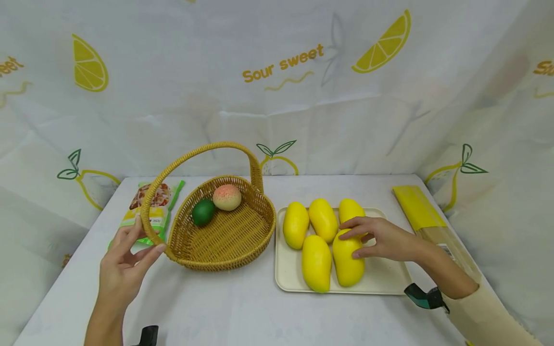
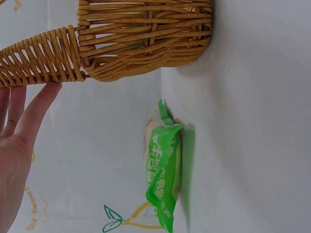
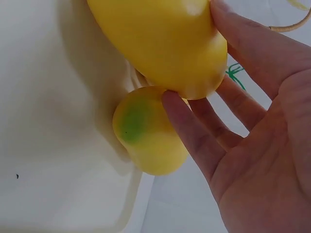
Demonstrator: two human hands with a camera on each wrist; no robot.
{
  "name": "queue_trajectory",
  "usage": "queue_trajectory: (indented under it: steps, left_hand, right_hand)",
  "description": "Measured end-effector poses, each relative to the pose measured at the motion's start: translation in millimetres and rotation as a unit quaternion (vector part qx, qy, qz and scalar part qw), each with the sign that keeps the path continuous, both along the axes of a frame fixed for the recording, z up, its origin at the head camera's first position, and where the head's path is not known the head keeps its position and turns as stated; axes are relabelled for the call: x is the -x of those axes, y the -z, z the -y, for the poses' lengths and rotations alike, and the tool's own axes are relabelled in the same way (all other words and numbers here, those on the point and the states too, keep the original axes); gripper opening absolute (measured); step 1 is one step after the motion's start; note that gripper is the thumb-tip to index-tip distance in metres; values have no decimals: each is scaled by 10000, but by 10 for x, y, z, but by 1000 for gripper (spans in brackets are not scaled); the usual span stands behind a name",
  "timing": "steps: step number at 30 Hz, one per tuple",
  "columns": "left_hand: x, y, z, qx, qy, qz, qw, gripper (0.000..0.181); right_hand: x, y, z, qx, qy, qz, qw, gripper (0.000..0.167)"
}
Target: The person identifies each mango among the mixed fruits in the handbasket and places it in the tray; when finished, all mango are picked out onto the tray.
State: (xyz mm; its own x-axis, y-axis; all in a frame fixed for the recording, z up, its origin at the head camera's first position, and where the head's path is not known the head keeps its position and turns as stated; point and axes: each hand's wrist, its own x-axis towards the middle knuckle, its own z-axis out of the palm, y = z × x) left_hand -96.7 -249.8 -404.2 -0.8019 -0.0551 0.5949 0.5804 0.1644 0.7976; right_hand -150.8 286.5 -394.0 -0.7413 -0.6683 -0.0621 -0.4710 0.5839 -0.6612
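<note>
My left hand (image 1: 123, 264) holds the wicker basket (image 1: 235, 235) at the base of its arched handle (image 1: 196, 154), thumb at the front edge and fingers further back. In the left wrist view, its fingertips meet the woven handle (image 2: 36, 60). A dark green round fruit (image 1: 203, 212) and a pinkish peach (image 1: 227, 197) lie inside the basket. My right hand (image 1: 383, 239) grips a yellow mango (image 1: 348, 264), which is at the tray's front right of the group. Thumb and fingers span this mango (image 3: 160, 43) in the right wrist view; another mango (image 3: 155, 145) with a green patch lies beyond.
Several other mangoes (image 1: 316, 264) lie on the cream tray (image 1: 385, 283). Behind my left hand is a green food packet (image 1: 166, 204). A yellow-and-brown package (image 1: 421, 211) lies along the right table edge. A lemon-print cloth (image 1: 195, 96) hangs behind the table.
</note>
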Motion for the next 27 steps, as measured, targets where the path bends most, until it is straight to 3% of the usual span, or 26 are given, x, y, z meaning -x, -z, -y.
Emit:
queue_trajectory:
  steps: [8,14,21,27]
  left_hand:
    - [11,5,2,129,-71,-54,9999,80]
    - [4,-1,2,143,-123,10,9998,80]
    - [-6,-13,5,107,-282,353,9989,82]
    - [1,5,5,186,-197,98,9996,79]
  right_hand:
    - [-11,39,17,-115,8,-202,9997,40]
    - [-33,79,18,-79,103,-52,9999,36]
    - [-41,99,18,-102,79,-68,9999,34]
    - [-35,104,19,-160,54,-150,9997,34]
